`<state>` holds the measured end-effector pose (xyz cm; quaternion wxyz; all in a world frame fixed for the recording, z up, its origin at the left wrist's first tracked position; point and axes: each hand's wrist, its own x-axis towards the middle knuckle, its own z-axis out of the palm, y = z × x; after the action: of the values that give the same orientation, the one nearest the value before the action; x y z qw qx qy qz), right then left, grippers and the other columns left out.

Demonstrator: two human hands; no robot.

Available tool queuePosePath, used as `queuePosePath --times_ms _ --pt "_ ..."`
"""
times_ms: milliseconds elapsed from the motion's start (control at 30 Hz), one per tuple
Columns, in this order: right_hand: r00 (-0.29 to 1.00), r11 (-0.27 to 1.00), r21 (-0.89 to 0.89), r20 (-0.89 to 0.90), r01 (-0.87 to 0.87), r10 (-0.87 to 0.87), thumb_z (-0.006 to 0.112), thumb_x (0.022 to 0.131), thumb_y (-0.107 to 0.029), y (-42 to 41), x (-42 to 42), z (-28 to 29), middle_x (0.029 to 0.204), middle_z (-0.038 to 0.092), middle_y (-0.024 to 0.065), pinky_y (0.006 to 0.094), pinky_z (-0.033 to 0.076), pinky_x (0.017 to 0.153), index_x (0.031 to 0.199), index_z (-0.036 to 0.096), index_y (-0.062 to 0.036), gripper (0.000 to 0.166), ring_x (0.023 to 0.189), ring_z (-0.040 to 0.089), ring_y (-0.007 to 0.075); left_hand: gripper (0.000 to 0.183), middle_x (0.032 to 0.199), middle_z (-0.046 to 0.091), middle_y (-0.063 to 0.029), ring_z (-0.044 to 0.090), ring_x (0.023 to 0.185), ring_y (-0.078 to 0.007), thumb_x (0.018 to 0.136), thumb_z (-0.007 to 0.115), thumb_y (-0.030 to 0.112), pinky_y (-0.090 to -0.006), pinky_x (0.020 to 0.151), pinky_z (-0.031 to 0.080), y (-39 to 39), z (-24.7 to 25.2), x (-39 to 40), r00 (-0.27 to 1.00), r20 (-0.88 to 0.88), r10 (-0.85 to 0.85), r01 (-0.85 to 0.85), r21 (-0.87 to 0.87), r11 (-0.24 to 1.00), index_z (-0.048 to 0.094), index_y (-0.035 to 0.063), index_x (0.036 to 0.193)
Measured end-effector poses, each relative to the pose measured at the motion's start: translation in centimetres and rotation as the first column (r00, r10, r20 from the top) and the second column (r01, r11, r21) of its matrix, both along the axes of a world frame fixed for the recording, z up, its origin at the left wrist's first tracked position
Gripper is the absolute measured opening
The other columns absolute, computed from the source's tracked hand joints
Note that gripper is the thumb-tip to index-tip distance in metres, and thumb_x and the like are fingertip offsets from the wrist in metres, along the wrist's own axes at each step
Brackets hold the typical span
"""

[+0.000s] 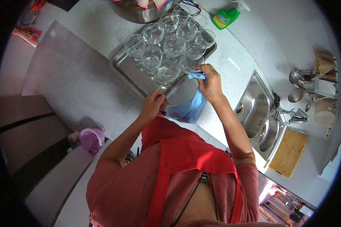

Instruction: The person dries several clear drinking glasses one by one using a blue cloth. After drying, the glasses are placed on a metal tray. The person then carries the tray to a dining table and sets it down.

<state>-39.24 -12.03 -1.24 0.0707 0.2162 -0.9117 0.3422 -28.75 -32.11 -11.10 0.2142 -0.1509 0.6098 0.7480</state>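
Observation:
Several clear stemmed glasses (151, 57) stand in a rectangular steel tray (122, 63) on the white counter. My right hand (211, 82) pinches a blue patterned cloth (195, 106) at the rim of the glass (191, 61) nearest to it, at the tray's right corner. The cloth hangs from there in a loop towards my left hand. My left hand (155, 105) is closed near the tray's front edge, with its fingertips at the other end of the cloth; its grip is partly hidden.
A steel pot (139, 12) stands behind the tray, with a green spray bottle (226, 18) to the right. A double steel sink (254, 110) with a faucet (294, 115) is set in the counter at right, near a wooden cutting board (288, 153). Ladles (296, 95) hang on the wall.

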Motion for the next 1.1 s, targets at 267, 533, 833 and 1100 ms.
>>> queuePosePath --times_ms 267,533,833,1100 --pt "0.998 1.0 0.016 0.052 -0.025 0.025 0.062 0.06 0.009 0.1 -0.4 -1.1 0.086 0.058 0.014 0.038 0.047 0.061 0.089 0.055 -0.0038 0.032 0.075 0.059 0.0334 0.031 0.085 0.059 -0.0089 0.056 0.073 -0.0137 0.083 0.055 0.012 -0.027 0.066 0.045 0.2 -0.4 -1.9 0.941 -0.318 0.113 -0.198 -0.25 0.948 0.046 0.0005 0.11" --pt "0.995 1.0 -0.001 0.091 -0.027 0.027 0.062 0.06 0.008 0.0 -0.5 -2.0 0.086 0.057 0.0139 0.0382 0.048 0.062 0.09 0.055 -0.0049 0.033 0.074 0.059 0.0331 0.043 0.087 0.061 -0.0126 0.06 0.077 -0.018 0.079 0.059 0.01 -0.0297 0.069 0.047 0.7 -1.7 -4.1 0.935 -0.342 0.1 -0.218 -0.329 0.919 0.041 0.0004 0.117" --pt "0.993 0.998 0.02 0.101 -0.06 0.058 0.065 0.061 0.005 -0.3 -1.0 -2.0 0.087 0.057 0.0144 0.0395 0.049 0.063 0.091 0.056 -0.0066 0.033 0.074 0.059 0.0338 0.041 0.079 0.061 -0.0109 0.06 0.071 -0.0168 0.077 0.061 0.008 -0.0293 0.065 0.047 1.1 -3.2 -4.7 0.919 -0.38 0.108 -0.229 -0.29 0.929 0.045 0.0003 0.115" --pt "0.995 0.995 0.064 0.067 -0.076 0.071 0.067 0.06 0.004 -0.4 -0.6 -1.5 0.092 0.058 0.0172 0.0395 0.05 0.067 0.115 0.049 -0.0118 0.06 0.079 0.059 0.0352 0.043 0.08 0.061 -0.0099 0.06 0.07 -0.0156 0.078 0.061 0.008 -0.0286 0.065 0.047 1.5 -3.6 -4.8 0.905 -0.414 0.099 -0.251 -0.333 0.909 0.043 -0.0005 0.116"
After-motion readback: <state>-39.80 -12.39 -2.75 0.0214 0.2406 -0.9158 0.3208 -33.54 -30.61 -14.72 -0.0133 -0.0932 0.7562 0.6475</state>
